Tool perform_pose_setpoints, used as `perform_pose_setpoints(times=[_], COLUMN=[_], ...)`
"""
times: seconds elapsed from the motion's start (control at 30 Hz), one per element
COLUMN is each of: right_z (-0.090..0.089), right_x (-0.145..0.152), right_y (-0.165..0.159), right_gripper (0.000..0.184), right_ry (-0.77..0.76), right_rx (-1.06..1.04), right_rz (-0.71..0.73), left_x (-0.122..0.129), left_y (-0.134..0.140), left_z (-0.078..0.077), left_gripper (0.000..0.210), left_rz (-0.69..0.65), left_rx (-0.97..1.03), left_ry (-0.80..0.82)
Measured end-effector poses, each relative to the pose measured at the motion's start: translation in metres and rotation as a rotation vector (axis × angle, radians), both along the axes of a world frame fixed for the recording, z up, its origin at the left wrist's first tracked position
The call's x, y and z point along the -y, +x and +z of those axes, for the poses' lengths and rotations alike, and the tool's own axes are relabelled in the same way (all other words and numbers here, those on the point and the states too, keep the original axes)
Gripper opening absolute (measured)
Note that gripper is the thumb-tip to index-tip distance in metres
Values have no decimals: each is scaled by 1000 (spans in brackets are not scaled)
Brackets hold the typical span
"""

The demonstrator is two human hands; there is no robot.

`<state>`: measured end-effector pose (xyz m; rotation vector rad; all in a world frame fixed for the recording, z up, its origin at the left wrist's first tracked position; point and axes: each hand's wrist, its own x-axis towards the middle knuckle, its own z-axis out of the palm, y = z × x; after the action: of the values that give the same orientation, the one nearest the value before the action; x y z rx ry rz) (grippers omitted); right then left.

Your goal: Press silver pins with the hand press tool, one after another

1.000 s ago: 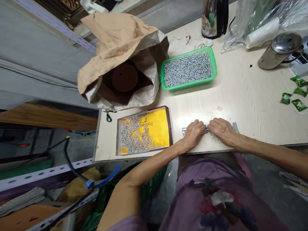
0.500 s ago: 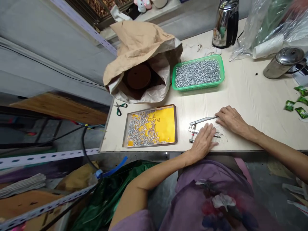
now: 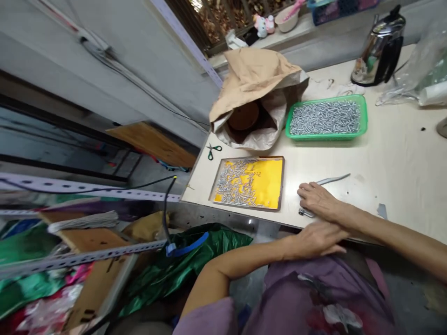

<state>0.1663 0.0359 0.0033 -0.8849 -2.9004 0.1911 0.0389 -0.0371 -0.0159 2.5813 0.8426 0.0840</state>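
My right hand (image 3: 319,200) lies over the body of a small metal lever tool (image 3: 333,179) on the table, its fingers curled around it. The tool's long grey arm sticks out to the right behind the hand, and a short foot with a dark knob shows below the fingers. The rest is hidden. Below the right wrist, my left hand (image 3: 321,239) is at the table's front edge above my lap, slightly blurred, fingers stretched and holding nothing visible. Left of the hands lies a shallow tray (image 3: 281,186) with a yellow lining and many small silver metal pins (image 3: 235,184).
A green plastic basket (image 3: 363,116) full of similar pins stands behind. Beside it is an open brown paper sack (image 3: 258,70). Scissors (image 3: 213,151) lie near the left edge. A steel kettle (image 3: 379,51) and clear plastic bags (image 3: 412,79) are at the back right.
My right hand has moved from the arm's end onto the tool's body. My left hand has drawn back off the tool to the table edge. The view has turned left.
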Motion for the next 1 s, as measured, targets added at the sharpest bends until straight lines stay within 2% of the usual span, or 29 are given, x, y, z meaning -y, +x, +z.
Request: perform_pose_setpoints(times=[0.07,0.13,0.23,0.27,0.3,0.37,0.43,0.5,0.6,0.73,0.83,0.93,1.0], right_z=[-8,-14,-17,-15,-12,-2,12,29,48,59,65,71,70], right_x=[-2,-2,-1,-1,-2,-9,-22,-39,-70,-113,-126,-108,-79], right_y=[-6,-5,4,7,11,21,34,51,79,118,134,131,121], right_gripper=[22,25,31,32,31,26,20,17,18,24,32,36,34], right_ry=[49,86,60,35,10,-13,25,128,295,347,368,372,304], right_rx=[-15,-95,-309,-402,-496,-655,-729,-750,-759,-662,-610,-653,-655], right_rz=[24,54,86,68,24,-137,-366,-591,-790,-853,-896,-909,-856], left_x=[0,-13,-58,-77,-95,-128,-151,-165,-175,-183,-183,-168,-148], left_y=[-27,-59,-106,-118,-129,-145,-152,-154,-155,-159,-155,-136,-116], left_z=[4,9,16,18,19,21,22,22,18,13,23,41,51], left_gripper=[29,26,29,28,25,21,20,21,23,22,21,18,16], left_rz=[102,203,447,645,784,921,942,917,871,822,825,891,944], left_rx=[-17,-26,-23,4,15,4,-53,-134,-252,-301,-246,-65,98], left_ry=[56,113,226,297,330,345,314,268,208,209,202,75,-133])
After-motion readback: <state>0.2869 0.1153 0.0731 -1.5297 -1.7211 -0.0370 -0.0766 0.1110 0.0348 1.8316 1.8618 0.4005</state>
